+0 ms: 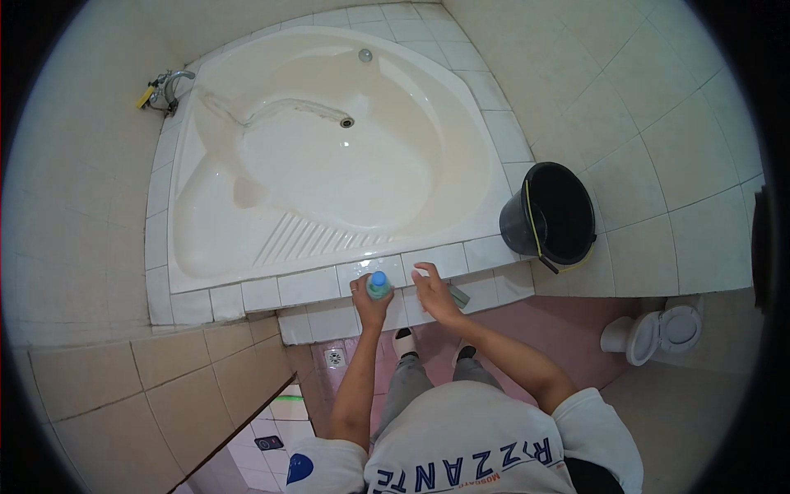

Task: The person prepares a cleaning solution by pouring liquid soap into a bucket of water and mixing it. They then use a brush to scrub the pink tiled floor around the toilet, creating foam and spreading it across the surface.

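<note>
At tub's tiled edge (313,284) — left hand (370,303) grip wrapped round blue-capped bottle (378,285); right hand (434,292) fingers spread, hovering.

You have one white corner bathtub (329,156) with two fittings in its basin: one drain (347,122) and one overflow cap (365,55). One tap (164,86) on the wall. One black bucket (550,216). One white toilet (654,333). One blue-capped bottle (378,285). One green sponge (458,295). Two hands: left hand (370,303), right hand (434,295). Two shoes (404,339).
</note>
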The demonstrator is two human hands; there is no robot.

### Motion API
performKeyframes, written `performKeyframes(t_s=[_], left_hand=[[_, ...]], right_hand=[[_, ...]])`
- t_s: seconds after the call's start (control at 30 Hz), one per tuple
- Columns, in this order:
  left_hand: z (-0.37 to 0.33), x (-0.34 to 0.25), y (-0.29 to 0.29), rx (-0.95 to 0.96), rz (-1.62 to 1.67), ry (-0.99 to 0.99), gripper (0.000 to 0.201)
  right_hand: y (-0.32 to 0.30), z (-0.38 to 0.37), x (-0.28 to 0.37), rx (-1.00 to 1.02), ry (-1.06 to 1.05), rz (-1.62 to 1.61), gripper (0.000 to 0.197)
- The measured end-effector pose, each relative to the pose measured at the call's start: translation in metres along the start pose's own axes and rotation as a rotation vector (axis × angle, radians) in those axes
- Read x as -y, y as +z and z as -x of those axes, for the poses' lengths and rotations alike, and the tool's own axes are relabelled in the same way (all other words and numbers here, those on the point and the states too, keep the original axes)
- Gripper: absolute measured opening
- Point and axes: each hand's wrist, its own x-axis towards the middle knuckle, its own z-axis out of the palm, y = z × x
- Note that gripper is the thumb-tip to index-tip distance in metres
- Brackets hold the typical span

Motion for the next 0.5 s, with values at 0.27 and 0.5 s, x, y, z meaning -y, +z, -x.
performKeyframes(t_s=[0.27,0.5], left_hand=[[-0.031,0.033,0.028,-0.078,-0.116,-0.245,0.071],[-0.022,0.052,0.033,-0.074,-0.032,-0.091,0.1]], right_hand=[[-0.069,0.014,-0.038,-0.59,0.313,-0.904,0.061],[-0.176,0.016,-0.004,-1.036,0.2,-1.368,0.087]])
